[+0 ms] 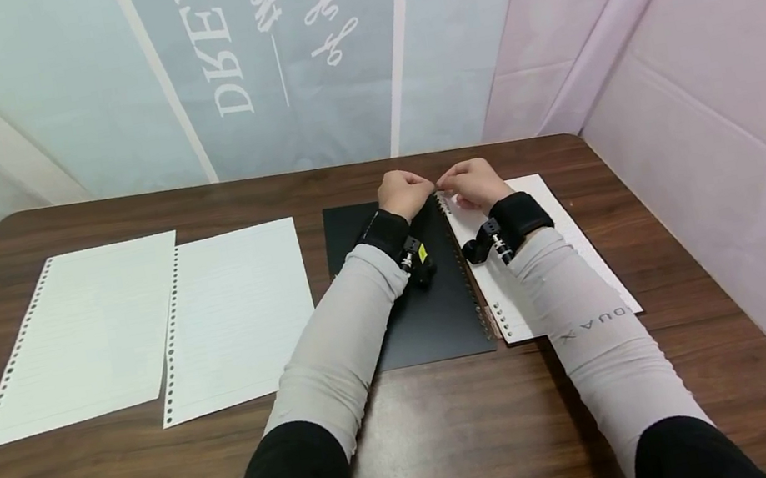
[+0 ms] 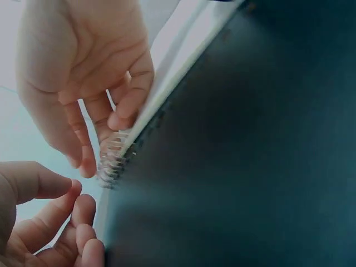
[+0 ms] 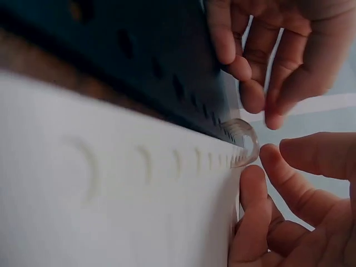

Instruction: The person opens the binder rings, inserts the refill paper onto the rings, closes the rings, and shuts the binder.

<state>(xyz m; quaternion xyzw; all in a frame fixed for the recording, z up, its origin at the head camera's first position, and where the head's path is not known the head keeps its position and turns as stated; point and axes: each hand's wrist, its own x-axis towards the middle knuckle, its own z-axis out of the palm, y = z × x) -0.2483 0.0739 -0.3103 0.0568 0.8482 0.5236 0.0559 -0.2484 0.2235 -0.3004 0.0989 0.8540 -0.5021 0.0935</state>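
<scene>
A loose-leaf ring binder lies opened flat, its black cover (image 1: 434,315) on the left and a stack of white punched sheets (image 1: 559,243) on the right. At the far end of its spine, both hands work at the clear binder rings (image 3: 245,142). My left hand (image 1: 406,193) pinches with thumb and index at the rings' end, other fingers curled by the cover's edge. From the sheet side my right hand (image 1: 476,183) pinches at the same end, fingertips against the rings. Exact contact at the fingertips is partly hidden and blurred.
Two loose punched, lined sheets lie to the left: one sheet (image 1: 87,331) farther out, the other sheet (image 1: 236,314) slightly overlapping it. The brown wooden table (image 1: 434,450) ends at the back against a pale printed curtain (image 1: 305,134). A pinkish cloth wall (image 1: 735,112) stands at the right.
</scene>
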